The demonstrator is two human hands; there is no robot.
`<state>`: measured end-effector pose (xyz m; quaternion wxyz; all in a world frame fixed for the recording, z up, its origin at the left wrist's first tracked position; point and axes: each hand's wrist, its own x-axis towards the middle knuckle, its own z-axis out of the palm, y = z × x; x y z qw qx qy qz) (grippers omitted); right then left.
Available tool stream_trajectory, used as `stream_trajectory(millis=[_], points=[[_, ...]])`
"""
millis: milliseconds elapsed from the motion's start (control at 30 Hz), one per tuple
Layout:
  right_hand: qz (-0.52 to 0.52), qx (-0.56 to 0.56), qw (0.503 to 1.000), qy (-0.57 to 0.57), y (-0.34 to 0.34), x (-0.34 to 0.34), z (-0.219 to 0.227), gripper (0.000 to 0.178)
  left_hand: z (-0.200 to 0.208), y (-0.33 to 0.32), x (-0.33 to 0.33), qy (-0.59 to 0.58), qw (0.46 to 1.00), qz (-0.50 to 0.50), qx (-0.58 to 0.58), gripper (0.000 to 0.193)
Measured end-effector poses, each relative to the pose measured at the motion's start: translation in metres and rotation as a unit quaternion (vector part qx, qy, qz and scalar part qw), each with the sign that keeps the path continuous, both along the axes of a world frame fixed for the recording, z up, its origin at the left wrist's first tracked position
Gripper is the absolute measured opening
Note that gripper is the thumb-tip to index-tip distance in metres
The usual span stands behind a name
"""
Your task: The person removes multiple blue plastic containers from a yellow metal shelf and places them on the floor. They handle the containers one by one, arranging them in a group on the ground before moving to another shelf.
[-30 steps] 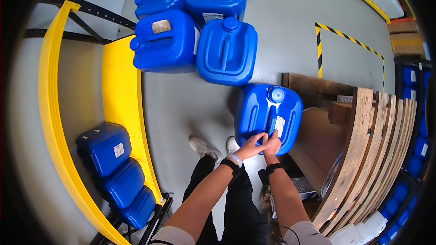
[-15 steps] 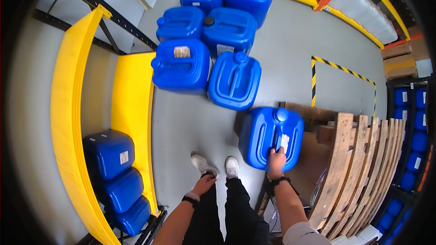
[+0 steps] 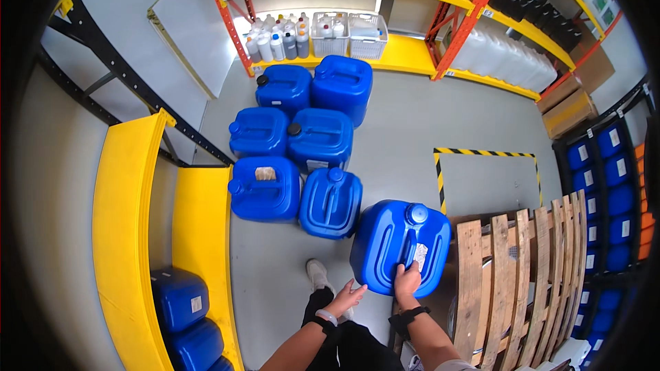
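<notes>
My right hand (image 3: 408, 280) is wrapped round the top handle of a blue plastic jerrycan (image 3: 381, 244), which has a blue cap and a white label beside the handle. The jerrycan tilts a little; whether its base is off the floor is hidden. My left hand (image 3: 348, 298) is empty, fingers stretched toward the jerrycan's near left corner; I cannot tell if they touch it. Just beyond stands a blue jerrycan with a recessed top (image 3: 330, 206), beside a labelled blue jerrycan (image 3: 265, 192). Several more stand behind them, two with black caps.
A yellow shelf (image 3: 199, 233) on my left holds blue jerrycans (image 3: 180, 299). Wooden pallets (image 3: 495, 282) stand on edge at my right. Yellow-black tape (image 3: 481, 152) marks the floor. At the back, an orange-yellow rack (image 3: 405, 55) carries bottles, baskets and white canisters.
My view has lifted, bringing the back rack into sight. The held jerrycan looks larger and closer, my right hand still on its handle. My left hand has moved toward it, fingers extended.
</notes>
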<state>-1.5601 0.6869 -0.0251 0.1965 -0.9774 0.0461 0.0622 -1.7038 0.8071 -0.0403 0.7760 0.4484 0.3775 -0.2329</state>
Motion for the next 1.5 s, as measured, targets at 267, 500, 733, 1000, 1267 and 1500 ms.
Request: stream_trajectory(millis=[267,500,733,1000,1267,1500], points=[[-0.010,-0.038,0.999,-0.029,0.054,0.087,0.004,0.025,-0.008,0.049,0.094,-0.056,0.994,-0.074,-0.055,0.100],[-0.012,-0.052,0.997,-0.052,0.102,0.170,-0.007,0.026,-0.015,0.099,0.190,-0.149,0.984,-0.072,-0.060,0.094],[-0.019,-0.055,0.997,-0.056,0.155,0.303,-0.036,0.027,-0.035,0.155,0.294,-0.119,0.989,-0.062,0.063,0.067],[-0.003,-0.033,0.999,0.008,0.227,0.466,-0.142,0.032,-0.103,0.201,0.294,0.028,0.993,-0.008,0.115,0.050],[-0.002,-0.012,1.000,-0.008,0.294,0.571,-0.201,0.030,-0.122,0.191,0.266,0.146,0.981,-0.052,0.120,0.047],[0.024,0.007,1.000,-0.004,0.324,0.616,-0.223,0.030,-0.117,0.181,0.287,0.195,0.980,0.022,0.019,0.046]])
